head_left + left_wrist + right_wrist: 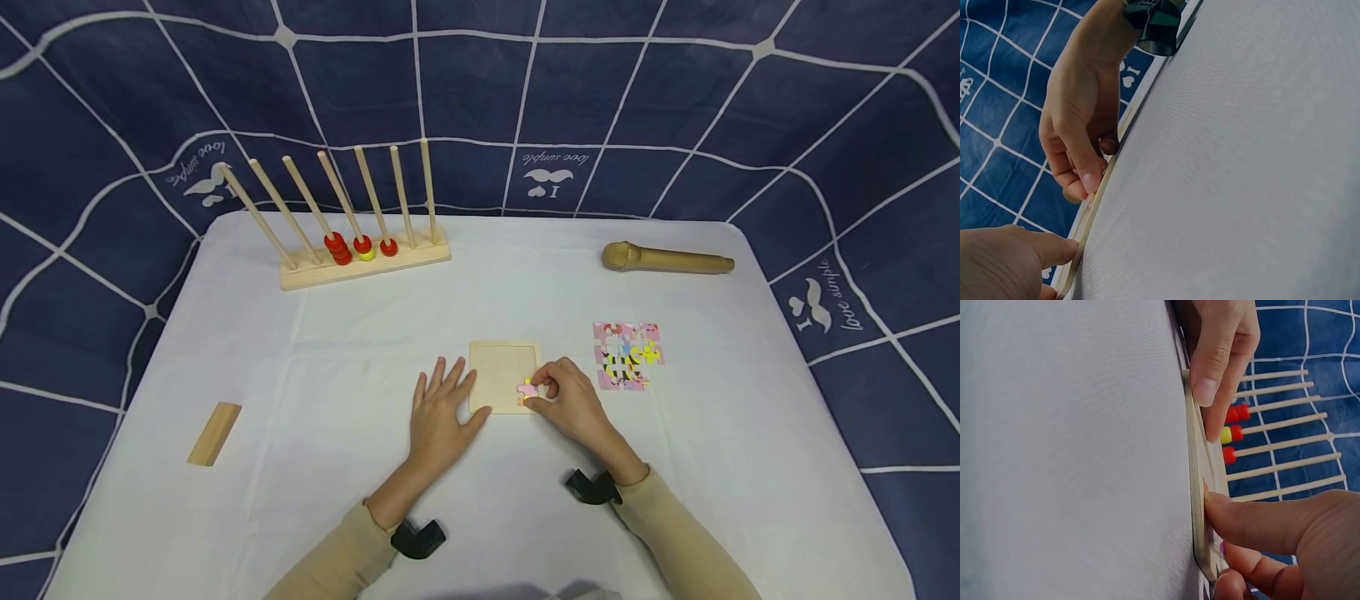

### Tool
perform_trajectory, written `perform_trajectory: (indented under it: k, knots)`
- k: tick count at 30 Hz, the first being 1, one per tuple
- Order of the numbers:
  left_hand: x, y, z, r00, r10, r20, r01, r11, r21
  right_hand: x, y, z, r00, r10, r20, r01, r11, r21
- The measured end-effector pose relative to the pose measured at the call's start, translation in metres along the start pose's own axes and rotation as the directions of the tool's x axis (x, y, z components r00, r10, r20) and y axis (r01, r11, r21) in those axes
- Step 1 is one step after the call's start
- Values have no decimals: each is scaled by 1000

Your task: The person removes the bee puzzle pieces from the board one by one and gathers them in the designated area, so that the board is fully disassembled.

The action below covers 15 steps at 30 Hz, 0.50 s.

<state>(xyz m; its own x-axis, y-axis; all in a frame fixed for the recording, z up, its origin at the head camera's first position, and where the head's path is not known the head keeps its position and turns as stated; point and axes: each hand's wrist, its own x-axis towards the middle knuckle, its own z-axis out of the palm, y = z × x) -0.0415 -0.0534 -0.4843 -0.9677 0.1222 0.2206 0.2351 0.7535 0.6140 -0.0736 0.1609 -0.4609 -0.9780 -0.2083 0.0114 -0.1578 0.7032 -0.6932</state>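
Observation:
A square wooden puzzle tray [498, 375] with a raised rim lies at the middle of the white table. My left hand [438, 417] is spread flat beside it, thumb and fingertips at the tray's left edge. With thumb and fingers my right hand [573, 404] pinches a pink and yellow jigsaw piece [527, 390] at the tray's lower right corner. In the right wrist view the right thumb [1254, 519] reaches over the tray's rim, and the piece is mostly hidden by the fingers. To the right lie several joined jigsaw pieces [626, 354] with a bee picture.
A wooden peg counting frame [367, 271] with red and yellow beads stands at the back left. A gold microphone [671, 259] lies at the back right. Far left on the table is a small wooden block [214, 433]. Blue checked cloth surrounds the table.

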Motion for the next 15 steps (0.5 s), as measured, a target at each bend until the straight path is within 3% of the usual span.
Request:
perform_trajectory:
  k: [10, 15]
  knots:
    - [0, -2, 1, 1000, -18, 20, 18, 1000, 1, -3, -4, 1, 997, -70, 34, 69, 997, 34]
    - [0, -2, 2, 1000, -18, 21, 18, 1000, 8, -4, -6, -5, 996, -84, 40, 78, 988, 136]
